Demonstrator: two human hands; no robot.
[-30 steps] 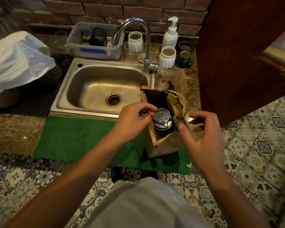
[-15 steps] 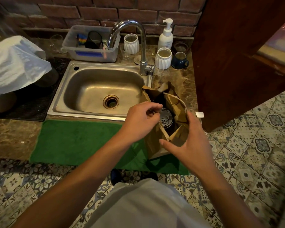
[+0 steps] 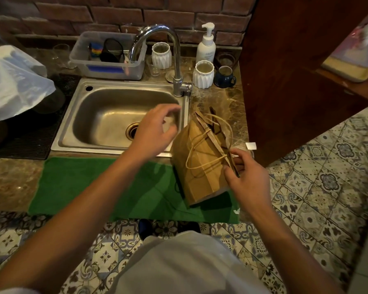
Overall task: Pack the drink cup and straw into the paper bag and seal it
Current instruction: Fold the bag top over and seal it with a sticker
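Note:
A brown paper bag point(image 3: 200, 162) with twine handles stands on the right end of the green mat point(image 3: 106, 187), its top edges pressed nearly together. The drink cup is hidden inside it, and no straw shows. My right hand point(image 3: 249, 183) pinches the near corner of the bag's top edge. My left hand point(image 3: 155, 130) hovers just left of the bag over the sink corner, fingers spread, holding nothing.
The steel sink point(image 3: 72, 132) and tall faucet point(image 3: 176, 60) lie behind the bag. White ribbed cups point(image 3: 203, 74), a blue mug point(image 3: 224, 76), a soap pump bottle point(image 3: 206, 45) and a plastic tub point(image 3: 108, 68) line the back. A wooden panel point(image 3: 295, 71) rises at right. A small white sticker point(image 3: 251, 145) sits beside the bag.
The bag's mouth was open with the cup lid showing; now its top is pressed together. My left hand let go and moved left. My right hand now grips the top edge.

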